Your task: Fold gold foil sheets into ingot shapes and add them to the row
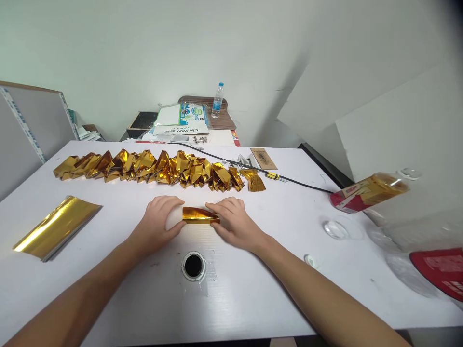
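A small folded piece of gold foil paper (199, 215) lies on the white table (253, 289) between my hands. My left hand (159, 222) pinches its left end with curled fingers. My right hand (231, 222) presses down on its right end, fingers together. Behind them runs a long row of folded gold foil shapes (159, 168). A flat stack of gold foil sheets (56, 226) lies at the left.
A round cable hole (193, 265) sits just in front of my hands. A black cable (289, 180) crosses the table at the back right. Clear plastic packaging with red and gold (365, 193) lies at the right edge. A water bottle (217, 100) stands behind.
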Tool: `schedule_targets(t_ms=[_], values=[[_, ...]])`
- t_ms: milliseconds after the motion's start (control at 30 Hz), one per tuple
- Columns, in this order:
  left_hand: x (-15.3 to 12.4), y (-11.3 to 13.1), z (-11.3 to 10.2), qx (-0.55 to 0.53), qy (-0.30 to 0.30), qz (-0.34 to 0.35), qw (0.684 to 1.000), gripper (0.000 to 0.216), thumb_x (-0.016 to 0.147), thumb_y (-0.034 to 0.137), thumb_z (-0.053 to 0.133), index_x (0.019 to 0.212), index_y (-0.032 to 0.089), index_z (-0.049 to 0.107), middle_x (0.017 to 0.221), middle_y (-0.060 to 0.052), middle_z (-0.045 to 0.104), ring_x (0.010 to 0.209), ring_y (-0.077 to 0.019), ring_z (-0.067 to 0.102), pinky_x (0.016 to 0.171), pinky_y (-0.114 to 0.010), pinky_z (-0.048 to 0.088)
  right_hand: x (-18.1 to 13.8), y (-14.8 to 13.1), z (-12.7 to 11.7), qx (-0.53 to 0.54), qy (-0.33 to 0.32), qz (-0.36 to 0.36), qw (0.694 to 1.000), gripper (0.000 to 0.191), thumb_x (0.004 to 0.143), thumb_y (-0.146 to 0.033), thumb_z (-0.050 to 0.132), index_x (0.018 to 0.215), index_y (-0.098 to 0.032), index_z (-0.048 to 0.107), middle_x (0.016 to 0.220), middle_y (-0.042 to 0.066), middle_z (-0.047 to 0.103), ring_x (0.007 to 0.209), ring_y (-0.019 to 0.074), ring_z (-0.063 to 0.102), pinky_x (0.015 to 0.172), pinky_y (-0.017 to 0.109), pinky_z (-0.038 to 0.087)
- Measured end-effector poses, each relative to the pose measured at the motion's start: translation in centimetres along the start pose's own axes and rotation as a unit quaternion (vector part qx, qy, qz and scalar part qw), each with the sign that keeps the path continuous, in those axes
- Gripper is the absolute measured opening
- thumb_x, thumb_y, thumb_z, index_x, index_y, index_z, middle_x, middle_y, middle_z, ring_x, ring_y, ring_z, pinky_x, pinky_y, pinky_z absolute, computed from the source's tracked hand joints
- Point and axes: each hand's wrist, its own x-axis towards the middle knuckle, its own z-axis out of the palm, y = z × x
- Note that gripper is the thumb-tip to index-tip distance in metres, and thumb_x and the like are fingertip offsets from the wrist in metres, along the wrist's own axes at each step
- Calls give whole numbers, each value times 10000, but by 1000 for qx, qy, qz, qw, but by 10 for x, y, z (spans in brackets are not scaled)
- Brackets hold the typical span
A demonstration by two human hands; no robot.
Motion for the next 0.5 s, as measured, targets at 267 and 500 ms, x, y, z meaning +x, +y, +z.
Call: schedule_targets(t_ms=[267,500], values=[[3,-4,1,-19,-56,83,995,236,885,109,595,1049,233,710,1027,-37,752,1065,-236,655,974,-399,501,-3,-10,-6,84,27,-57,994,410,976,-414,675,1357,-270,630,1015,66,721,1037,277,642,972,470,422],[4,1,-4,21,-70,171,983,298,818,27,588,990,222,732,991,-48,749,1061,-247,634,916,-378,524,-1,-2,-5,28,36,90,995,481,999,-484,632,1402,-227,582,1385,157,666,1293,353,566,1085,536,379]])
